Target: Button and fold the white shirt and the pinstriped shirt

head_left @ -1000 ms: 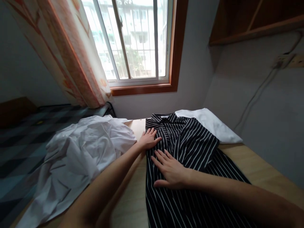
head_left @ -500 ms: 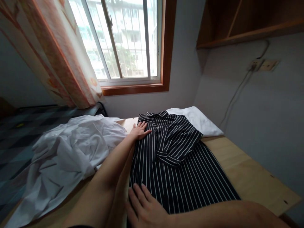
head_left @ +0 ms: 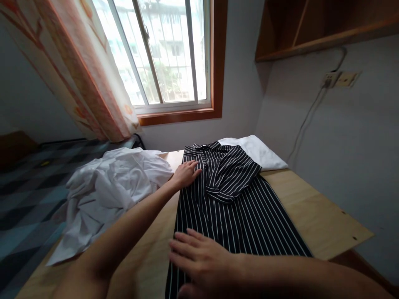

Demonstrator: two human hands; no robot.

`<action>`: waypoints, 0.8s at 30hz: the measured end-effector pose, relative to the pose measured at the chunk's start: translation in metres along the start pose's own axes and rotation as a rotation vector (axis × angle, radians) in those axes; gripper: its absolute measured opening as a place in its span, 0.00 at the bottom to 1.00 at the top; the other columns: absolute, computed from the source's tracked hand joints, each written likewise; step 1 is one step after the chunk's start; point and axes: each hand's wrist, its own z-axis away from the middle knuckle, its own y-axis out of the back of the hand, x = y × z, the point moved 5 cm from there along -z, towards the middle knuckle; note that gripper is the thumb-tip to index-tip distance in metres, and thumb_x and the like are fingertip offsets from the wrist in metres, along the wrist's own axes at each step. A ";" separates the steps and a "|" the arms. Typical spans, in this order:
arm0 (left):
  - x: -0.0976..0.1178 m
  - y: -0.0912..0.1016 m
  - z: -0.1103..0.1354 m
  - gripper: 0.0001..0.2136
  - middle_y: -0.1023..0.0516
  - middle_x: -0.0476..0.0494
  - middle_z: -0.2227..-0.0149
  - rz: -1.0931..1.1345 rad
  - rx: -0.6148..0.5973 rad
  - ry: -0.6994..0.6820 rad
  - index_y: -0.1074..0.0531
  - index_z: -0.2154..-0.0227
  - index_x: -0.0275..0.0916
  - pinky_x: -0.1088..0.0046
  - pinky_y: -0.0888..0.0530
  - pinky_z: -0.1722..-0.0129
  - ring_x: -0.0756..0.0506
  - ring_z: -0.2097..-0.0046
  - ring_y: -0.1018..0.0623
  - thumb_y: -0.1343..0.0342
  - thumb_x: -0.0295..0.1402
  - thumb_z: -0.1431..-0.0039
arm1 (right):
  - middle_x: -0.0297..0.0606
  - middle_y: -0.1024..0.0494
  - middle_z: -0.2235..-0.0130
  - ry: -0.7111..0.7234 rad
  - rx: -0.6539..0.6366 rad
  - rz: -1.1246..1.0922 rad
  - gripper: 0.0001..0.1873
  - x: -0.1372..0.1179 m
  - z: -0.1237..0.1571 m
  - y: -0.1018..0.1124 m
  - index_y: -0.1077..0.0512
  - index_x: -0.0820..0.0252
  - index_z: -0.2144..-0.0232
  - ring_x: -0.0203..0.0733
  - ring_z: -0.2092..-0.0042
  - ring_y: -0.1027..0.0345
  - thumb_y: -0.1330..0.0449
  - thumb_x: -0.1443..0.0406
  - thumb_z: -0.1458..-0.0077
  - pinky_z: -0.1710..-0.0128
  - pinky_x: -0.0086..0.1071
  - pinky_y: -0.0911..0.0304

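Observation:
A long black shirt with thin white stripes (head_left: 243,226) lies spread over the wooden board, one sleeve (head_left: 233,176) folded across its front. My left hand (head_left: 187,173) rests on the shirt's left side, close to the collar end. Its fingers are stretched out over the cloth and hold nothing. Lower down, my right hand (head_left: 204,259) is over the shirt near its left edge, palm down with fingers extended; whether it presses on the cloth I cannot tell. The shirt's near end is partly hidden by my right hand and forearm.
A crumpled white cloth (head_left: 109,195) covers the left of the wooden board (head_left: 314,207). Folded white fabric (head_left: 264,154) lies at its far right corner. A checked bed (head_left: 25,195) stands at left; behind are a curtain (head_left: 71,62), window and walls.
The view has shifted slightly. My left hand's fingers, spread flat before, are closer together and more bent. My right hand has slid or lifted a little, still by the shirt's left edge.

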 end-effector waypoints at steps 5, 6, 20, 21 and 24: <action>0.012 -0.022 0.058 0.34 0.53 0.40 0.31 0.080 -0.224 -0.200 0.50 0.33 0.43 0.57 0.52 0.35 0.38 0.31 0.51 0.61 0.56 0.36 | 0.59 0.49 0.34 -0.022 -0.106 -0.023 0.33 0.007 0.016 -0.032 0.49 0.75 0.36 0.55 0.32 0.59 0.50 0.57 0.35 0.33 0.48 0.58; 0.011 -0.027 0.065 0.35 0.55 0.41 0.31 0.080 -0.258 -0.206 0.51 0.33 0.44 0.55 0.54 0.34 0.38 0.31 0.53 0.61 0.57 0.37 | 0.55 0.47 0.34 0.026 -0.118 -0.047 0.29 0.002 0.015 -0.038 0.46 0.72 0.37 0.53 0.32 0.58 0.50 0.59 0.34 0.34 0.48 0.57; 0.052 0.017 -0.020 0.29 0.29 0.40 0.44 0.242 -0.075 -0.081 0.38 0.39 0.47 0.60 0.34 0.45 0.38 0.44 0.30 0.57 0.55 0.38 | 0.48 0.32 0.42 -1.204 0.595 0.120 0.31 0.191 0.197 0.094 0.38 0.59 0.41 0.55 0.42 0.38 0.44 0.57 0.46 0.43 0.49 0.41; 0.064 0.017 -0.040 0.30 0.29 0.39 0.45 0.256 -0.073 -0.081 0.39 0.39 0.48 0.60 0.33 0.47 0.37 0.45 0.30 0.58 0.56 0.38 | 0.48 0.32 0.42 -1.243 0.555 0.120 0.32 0.197 0.210 0.086 0.39 0.60 0.40 0.55 0.42 0.37 0.44 0.56 0.47 0.43 0.49 0.41; 0.108 0.006 -0.103 0.32 0.30 0.37 0.44 0.306 -0.143 -0.079 0.41 0.37 0.50 0.61 0.31 0.50 0.36 0.46 0.28 0.60 0.58 0.39 | 0.50 0.34 0.40 -1.281 0.473 0.051 0.36 0.196 0.229 0.066 0.42 0.61 0.38 0.55 0.41 0.37 0.44 0.56 0.48 0.43 0.47 0.40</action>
